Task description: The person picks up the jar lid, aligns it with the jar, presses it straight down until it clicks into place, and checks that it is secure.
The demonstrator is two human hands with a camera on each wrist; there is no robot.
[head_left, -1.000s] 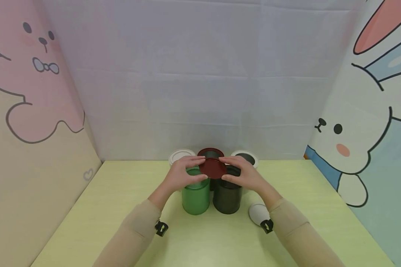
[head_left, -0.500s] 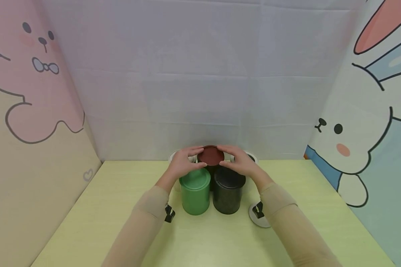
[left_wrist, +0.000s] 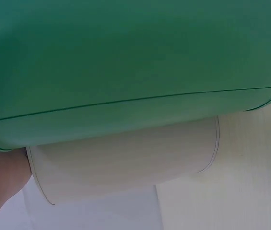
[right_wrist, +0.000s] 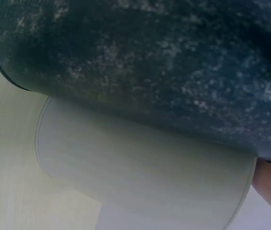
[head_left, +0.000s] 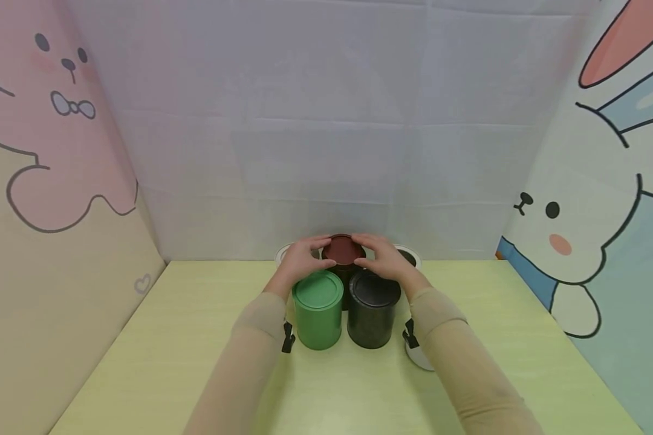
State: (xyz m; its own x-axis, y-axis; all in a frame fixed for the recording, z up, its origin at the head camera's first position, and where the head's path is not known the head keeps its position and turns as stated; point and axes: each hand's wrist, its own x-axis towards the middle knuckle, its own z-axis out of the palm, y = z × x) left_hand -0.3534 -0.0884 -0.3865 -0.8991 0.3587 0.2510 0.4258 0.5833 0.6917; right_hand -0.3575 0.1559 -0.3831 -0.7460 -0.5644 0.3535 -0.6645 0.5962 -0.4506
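At the back of a tight cluster of cans stands a dark red can (head_left: pixel 337 270), with its red lid (head_left: pixel 343 250) on top. From the left, my left hand (head_left: pixel 298 258) pinches the lid's edge between thumb and fingers. My right hand (head_left: pixel 387 258) holds the opposite edge the same way. In front are a lidded green can (head_left: pixel 318 320) and a lidded black can (head_left: pixel 370 323). The left wrist view is filled by the green can (left_wrist: pixel 135 57) and a white can (left_wrist: pixel 125 158). Black (right_wrist: pixel 135 62) and white cans (right_wrist: pixel 140 163) fill the right wrist view.
Partly behind my right hand is a white can (head_left: pixel 413 249) with a dark opening. Another white can's rim (head_left: pixel 280 254) shows behind the left hand. A white lid (head_left: pixel 420 359) lies on the pale table (head_left: pixel 348 393) under the right forearm. A cloth wall (head_left: pixel 326 151) rises behind.
Both hands have carried the red lid back from above the green and black cans onto the red can. The green and black cans' lids have come into full view.
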